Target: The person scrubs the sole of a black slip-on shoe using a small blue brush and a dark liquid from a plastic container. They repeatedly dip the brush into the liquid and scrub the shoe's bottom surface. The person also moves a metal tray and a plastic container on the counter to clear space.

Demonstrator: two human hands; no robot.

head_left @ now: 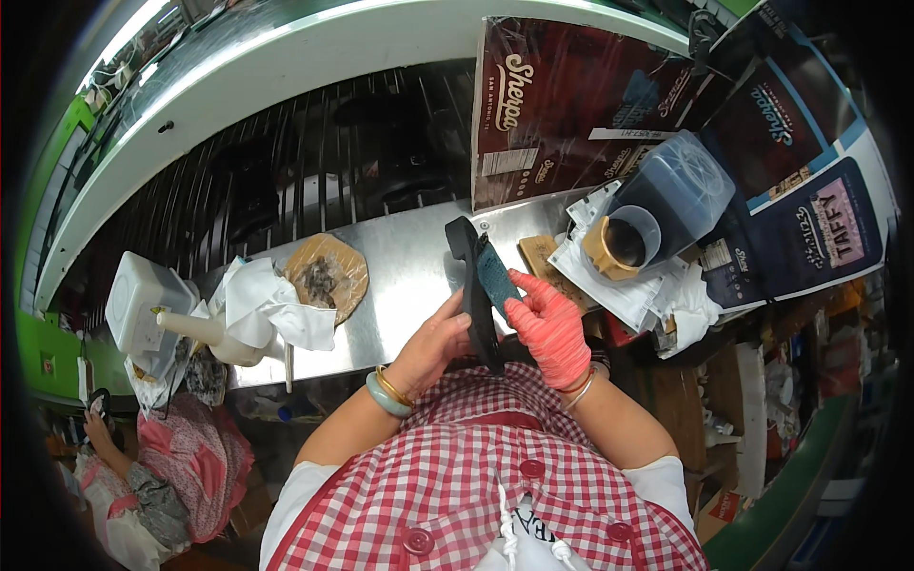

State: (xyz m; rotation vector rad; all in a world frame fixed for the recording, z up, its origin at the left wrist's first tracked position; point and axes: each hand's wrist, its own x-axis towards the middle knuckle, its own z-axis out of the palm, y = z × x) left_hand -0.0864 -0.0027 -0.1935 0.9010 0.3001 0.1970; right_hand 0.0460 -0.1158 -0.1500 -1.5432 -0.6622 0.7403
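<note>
My left hand (433,343) is bare and grips the lower part of a black shoe sole (473,285), holding it upright on edge above the steel table (400,276). My right hand (550,325) wears a pink-red knit glove and presses a dark bluish insole piece (495,276) against the sole's right face. Two bangles circle my left wrist, and a thin bracelet my right.
A brown round pad with dark residue (327,274) lies on the table beside crumpled white cloth (262,305) and a white squeeze bottle (195,328). A dark translucent jug (666,205) sits right on white bags. Cardboard boxes (571,105) stand behind. Another person (143,466) sits lower left.
</note>
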